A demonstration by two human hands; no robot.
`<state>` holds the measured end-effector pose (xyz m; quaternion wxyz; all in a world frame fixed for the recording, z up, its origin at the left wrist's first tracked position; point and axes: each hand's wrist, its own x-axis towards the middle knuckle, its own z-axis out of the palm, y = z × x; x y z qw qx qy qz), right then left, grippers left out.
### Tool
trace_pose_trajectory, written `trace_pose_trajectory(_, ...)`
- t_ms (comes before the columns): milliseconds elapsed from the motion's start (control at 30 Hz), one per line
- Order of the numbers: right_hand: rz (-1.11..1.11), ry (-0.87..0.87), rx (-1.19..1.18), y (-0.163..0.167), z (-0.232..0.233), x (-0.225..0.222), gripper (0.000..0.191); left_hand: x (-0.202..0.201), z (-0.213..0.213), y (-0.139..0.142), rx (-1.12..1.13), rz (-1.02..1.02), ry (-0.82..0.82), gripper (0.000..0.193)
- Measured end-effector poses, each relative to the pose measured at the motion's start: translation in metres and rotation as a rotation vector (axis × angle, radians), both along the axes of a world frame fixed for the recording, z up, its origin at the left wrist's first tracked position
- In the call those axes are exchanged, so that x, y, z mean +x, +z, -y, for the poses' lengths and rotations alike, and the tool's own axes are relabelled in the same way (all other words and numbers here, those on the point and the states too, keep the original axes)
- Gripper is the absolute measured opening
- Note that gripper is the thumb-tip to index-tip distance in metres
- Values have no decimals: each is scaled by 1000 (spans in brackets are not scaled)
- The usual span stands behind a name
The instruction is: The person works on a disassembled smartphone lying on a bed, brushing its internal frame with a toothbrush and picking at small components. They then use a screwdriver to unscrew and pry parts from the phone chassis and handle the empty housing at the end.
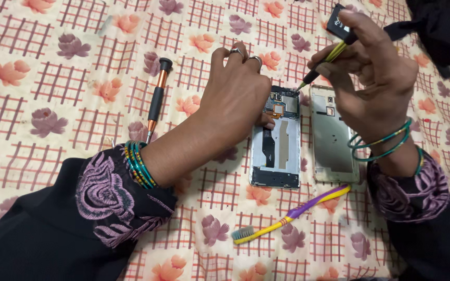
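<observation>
An opened phone body (pixel 277 151) lies on the flowered sheet, its circuit board and metal frame showing. My left hand (pixel 235 99) presses down on its upper left part, rings on two fingers. My right hand (pixel 373 67) grips a thin yellow and black tool (pixel 323 63), whose tip points at the phone's top right corner. A small black part (pixel 338 22) is also held between the fingers of that hand. The removed back cover (pixel 333 138) lies just right of the phone, inside up.
A black and copper screwdriver (pixel 157 96) lies left of my left hand. A yellow and purple toothbrush (pixel 292 212) lies below the phone. Dark cloth (pixel 438 26) sits at the top right. A flowered, checked bedsheet (pixel 53 78) covers everything.
</observation>
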<state>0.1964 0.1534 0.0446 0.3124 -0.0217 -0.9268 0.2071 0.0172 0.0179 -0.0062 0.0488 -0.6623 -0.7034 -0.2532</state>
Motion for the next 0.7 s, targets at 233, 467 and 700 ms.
trace_pose_trajectory(233, -59, -122, 113, 3, 13, -1, 51, 2, 2, 3, -40, 5, -2, 55)
trace_pose_trajectory(467, 46, -80, -280, 30, -19, 31, 34, 1, 2, 2, -41, 17, -15, 56)
trace_pose_trajectory(700, 993, -164, 33, 23, -68, 70, 21, 1, 0, 1, -28, 4, -16, 59)
